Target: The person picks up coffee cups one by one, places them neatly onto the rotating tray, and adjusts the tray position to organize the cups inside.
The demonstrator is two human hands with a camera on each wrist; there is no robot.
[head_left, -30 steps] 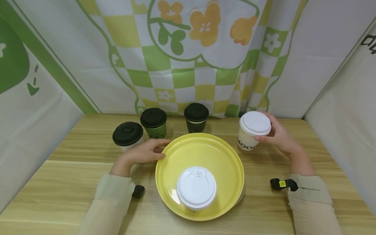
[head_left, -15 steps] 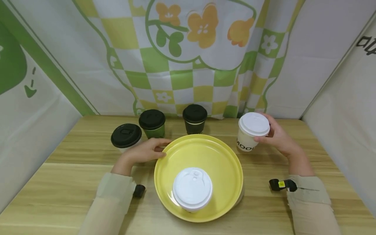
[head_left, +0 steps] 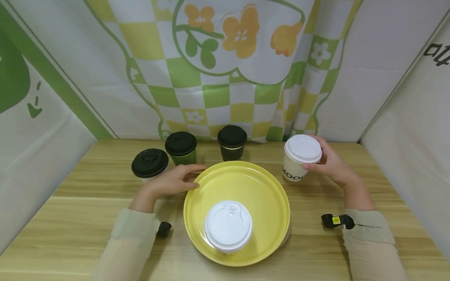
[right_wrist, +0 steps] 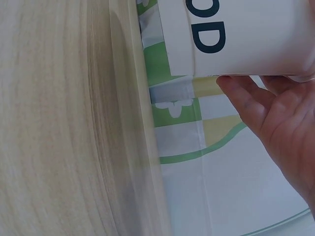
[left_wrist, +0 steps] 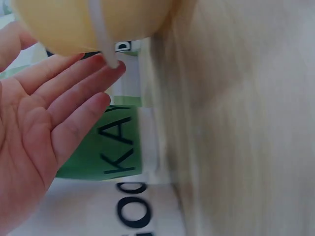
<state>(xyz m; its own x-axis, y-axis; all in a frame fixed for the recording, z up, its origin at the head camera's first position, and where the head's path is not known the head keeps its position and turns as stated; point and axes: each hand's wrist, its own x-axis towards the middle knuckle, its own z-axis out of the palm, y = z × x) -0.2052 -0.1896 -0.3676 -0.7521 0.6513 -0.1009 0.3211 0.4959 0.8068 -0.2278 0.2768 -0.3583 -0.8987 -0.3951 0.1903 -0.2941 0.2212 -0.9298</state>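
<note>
In the head view my right hand [head_left: 332, 164] grips a white-lidded paper coffee cup [head_left: 293, 169] with dark lettering. The right wrist view shows this cup's base raised above the wooden table. My left hand [head_left: 172, 180] is at the left rim of a round yellow tray [head_left: 260, 187], its thumb tip at the rim. Its fingers [left_wrist: 81, 91] look straight in the left wrist view, just below the tray's underside [left_wrist: 138, 19]. A second white-lidded cup [head_left: 228, 226] stands on the near part of the tray. A pale base [head_left: 286, 237] shows beneath the tray's right side.
Behind my left hand stand a black-lidded white cup [head_left: 150, 163] and a green cup [head_left: 181, 148] with a black lid. A dark cup [head_left: 232, 143] stands behind the tray. A checkered curtain [head_left: 216, 93] hangs along the back edge of the wooden table [head_left: 70, 230].
The cup on the tray has shifted slightly left relative to the tray. The whole head view has drifted a little. Both hands keep nearly the same places.
</note>
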